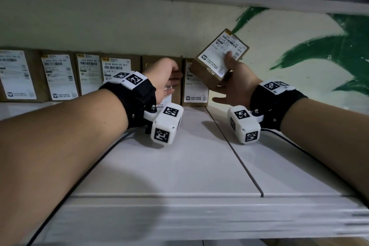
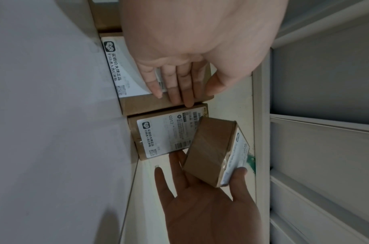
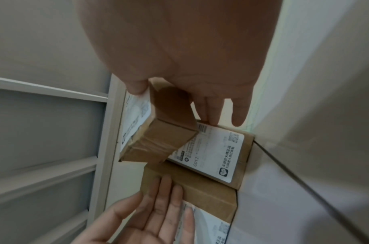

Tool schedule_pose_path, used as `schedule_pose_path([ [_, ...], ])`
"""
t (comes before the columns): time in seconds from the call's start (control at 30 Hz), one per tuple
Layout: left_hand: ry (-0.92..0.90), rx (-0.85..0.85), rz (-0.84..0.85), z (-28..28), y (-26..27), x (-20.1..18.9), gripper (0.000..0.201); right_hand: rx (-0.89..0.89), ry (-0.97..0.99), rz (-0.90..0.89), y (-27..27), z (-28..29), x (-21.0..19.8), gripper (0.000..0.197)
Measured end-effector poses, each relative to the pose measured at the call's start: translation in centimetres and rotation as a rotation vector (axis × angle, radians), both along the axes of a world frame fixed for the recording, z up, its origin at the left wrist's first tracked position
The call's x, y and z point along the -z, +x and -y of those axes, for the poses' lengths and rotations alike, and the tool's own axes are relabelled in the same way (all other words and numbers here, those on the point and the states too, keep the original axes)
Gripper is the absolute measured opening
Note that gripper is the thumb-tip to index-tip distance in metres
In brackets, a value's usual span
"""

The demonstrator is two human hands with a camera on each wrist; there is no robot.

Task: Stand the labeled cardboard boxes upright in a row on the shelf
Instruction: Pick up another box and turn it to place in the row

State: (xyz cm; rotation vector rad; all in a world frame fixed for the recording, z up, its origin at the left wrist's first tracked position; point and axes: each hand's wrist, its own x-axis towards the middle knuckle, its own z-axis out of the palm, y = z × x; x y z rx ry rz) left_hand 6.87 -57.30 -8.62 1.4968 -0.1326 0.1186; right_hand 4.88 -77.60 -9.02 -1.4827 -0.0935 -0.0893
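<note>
My right hand (image 1: 234, 80) grips a small brown cardboard box (image 1: 219, 56), thumb on its white barcoded label, fingers behind. Clear tape wraps its brown side. The box is tilted in the air, just in front of and above the C012 box (image 1: 196, 84), the last one standing in the row on the white shelf (image 1: 179, 166). My left hand (image 1: 166, 78) lies flat, fingers straight, against the face of the box (image 2: 142, 105) next to the C012 box. Further labeled boxes (image 1: 60, 77) stand upright beyond it, against the wall.
</note>
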Motion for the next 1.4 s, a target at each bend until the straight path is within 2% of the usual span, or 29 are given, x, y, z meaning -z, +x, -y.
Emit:
schedule_pose_path([
  [0.1, 0.015, 0.027, 0.007, 0.1, -0.6, 0.0, 0.014, 0.071, -0.004, 0.034, -0.2, 0.4, 0.1, 0.081],
  [0.23, -0.008, 0.077, 0.018, 0.6, -1.4, -0.3, 0.015, 0.192, -0.035, 0.242, -1.1, 1.0, -1.1, 0.057],
  [0.3, -0.054, 0.099, 0.052, 0.8, -1.9, -0.8, 0.013, 0.163, -0.047, 0.288, -1.7, 1.5, -1.6, 0.050],
  [0.37, -0.072, 0.132, 0.094, 1.1, -2.3, -1.2, 0.021, 0.117, -0.065, 0.312, -2.1, 1.8, -1.7, 0.048],
  [0.43, -0.053, 0.180, 0.126, 1.6, -2.7, -1.5, 0.033, 0.084, -0.088, 0.349, -2.2, 1.5, -1.6, 0.045],
  [0.5, 0.002, 0.206, 0.138, 2.0, -3.2, -1.5, 0.036, 0.048, -0.084, 0.403, -2.2, 1.1, -1.5, 0.040],
  [0.57, 0.069, 0.187, 0.157, 2.0, -3.2, -1.3, 0.033, 0.026, -0.136, 0.449, -2.4, 0.6, -1.5, 0.044],
  [0.63, 0.124, 0.141, 0.165, 2.0, -2.9, -1.1, 0.038, 0.026, -0.208, 0.474, -2.5, 0.4, -1.5, 0.058],
  [0.7, 0.145, 0.074, 0.171, 2.1, -2.7, -0.8, 0.045, 0.049, -0.236, 0.478, -2.7, 0.2, -1.7, 0.066],
  [0.73, 0.147, 0.046, 0.185, 2.1, -2.7, -0.7, 0.045, 0.061, -0.232, 0.476, -2.8, 0.0, -1.8, 0.064],
  [0.83, 0.194, 0.007, 0.225, 2.4, -3.2, -0.6, 0.041, 0.058, -0.204, 0.469, -3.4, -0.2, -2.2, 0.050],
  [0.97, 0.193, 0.000, 0.243, 2.7, -4.2, -1.4, 0.025, 0.049, -0.169, 0.514, -4.3, 0.1, -3.0, 0.050],
  [1.13, 0.168, -0.014, 0.382, 5.0, -5.8, -4.8, 0.013, 0.235, 0.050, 0.537, -4.5, 2.6, -4.0, 0.039],
  [1.17, 0.187, -0.030, 0.390, 5.6, -6.0, -5.6, 0.016, 0.277, 0.095, 0.519, -4.4, 3.1, -4.1, 0.038],
  [1.27, 0.314, -0.081, 0.422, 7.7, -5.7, -7.5, 0.032, 0.351, 0.175, 0.440, -3.8, 4.7, -4.0, 0.031],
  [1.4, 0.605, -0.134, 0.340, 9.2, -3.1, -7.4, 0.038, 0.396, 0.024, 0.274, -2.1, 5.9, -3.0, 0.026],
])
